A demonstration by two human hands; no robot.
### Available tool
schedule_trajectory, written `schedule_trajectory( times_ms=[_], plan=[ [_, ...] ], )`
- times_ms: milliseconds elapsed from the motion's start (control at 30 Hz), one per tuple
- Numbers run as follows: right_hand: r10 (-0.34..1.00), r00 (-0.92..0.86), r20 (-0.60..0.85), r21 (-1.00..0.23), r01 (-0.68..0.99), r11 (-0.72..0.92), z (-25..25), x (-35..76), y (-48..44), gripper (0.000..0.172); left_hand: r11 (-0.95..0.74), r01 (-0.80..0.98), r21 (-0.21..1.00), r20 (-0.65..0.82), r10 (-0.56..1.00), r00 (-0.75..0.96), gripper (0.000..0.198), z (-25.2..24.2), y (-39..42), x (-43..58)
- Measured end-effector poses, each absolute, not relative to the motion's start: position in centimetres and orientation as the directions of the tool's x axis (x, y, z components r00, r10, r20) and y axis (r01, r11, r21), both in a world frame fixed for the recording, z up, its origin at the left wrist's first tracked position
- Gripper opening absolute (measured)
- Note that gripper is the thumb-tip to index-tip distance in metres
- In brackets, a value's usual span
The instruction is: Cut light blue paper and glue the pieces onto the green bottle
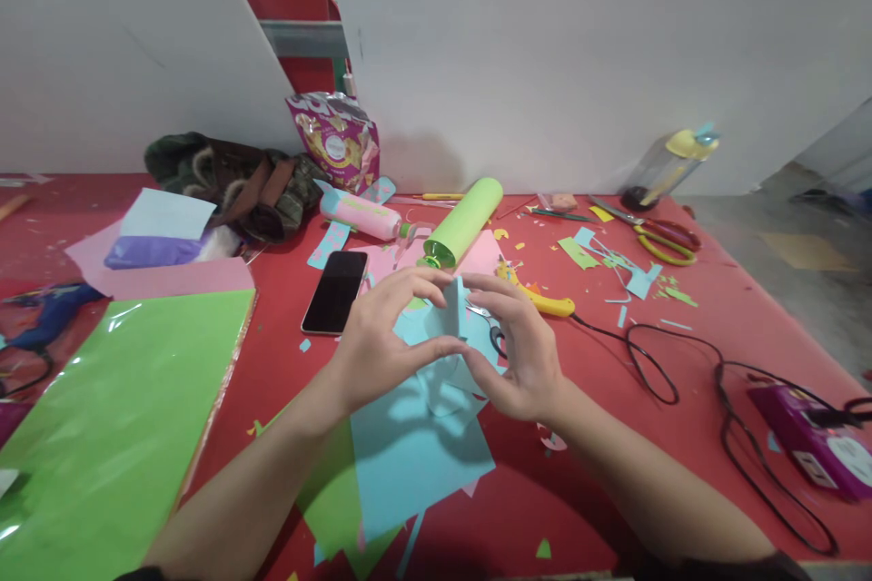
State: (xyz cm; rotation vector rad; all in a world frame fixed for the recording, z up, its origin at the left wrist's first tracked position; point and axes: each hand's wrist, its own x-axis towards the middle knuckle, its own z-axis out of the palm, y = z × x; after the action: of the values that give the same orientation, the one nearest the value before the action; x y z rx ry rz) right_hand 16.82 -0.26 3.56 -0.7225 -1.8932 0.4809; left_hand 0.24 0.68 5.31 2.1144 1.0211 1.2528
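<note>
A small light-blue paper piece [456, 307] stands on edge between my two hands, seen nearly side-on. My left hand [388, 331] pinches it from the left, fingers at its top and thumb at its lower end. From the other side, my right hand [518, 345] grips it with curled fingers and thumb. Below lie light-blue paper sheets [419, 454] over green paper [333, 508]. Partly hidden behind my right hand are small scissors [497, 340]. Just beyond my fingers lies a bottle wrapped in light-green paper [470, 218].
A yellow glue gun [550, 303] with a black cord lies to the right, near red-and-yellow scissors [664, 236] and paper scraps. A phone [335, 292], a pink-wrapped bottle [361, 213] and a snack bag [337, 141] are at left. A purple box [814, 440] sits near the right edge.
</note>
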Motion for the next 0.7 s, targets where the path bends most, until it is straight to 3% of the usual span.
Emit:
schedule_trajectory(
  times_ms=[300,700],
  plan=[
    [0.628,-0.321,0.709,-0.551,0.305,0.777,3.75,17.37,-0.36,0.037,-0.567,0.302,0.766,0.486,0.819,0.306,0.032,5.22,0.61,0.33],
    [0.647,-0.325,0.69,-0.57,0.307,0.762,3.97,17.45,-0.52,0.035,-0.577,0.274,0.77,0.492,0.809,0.322,0.034,5.0,0.51,0.33]
  ],
)
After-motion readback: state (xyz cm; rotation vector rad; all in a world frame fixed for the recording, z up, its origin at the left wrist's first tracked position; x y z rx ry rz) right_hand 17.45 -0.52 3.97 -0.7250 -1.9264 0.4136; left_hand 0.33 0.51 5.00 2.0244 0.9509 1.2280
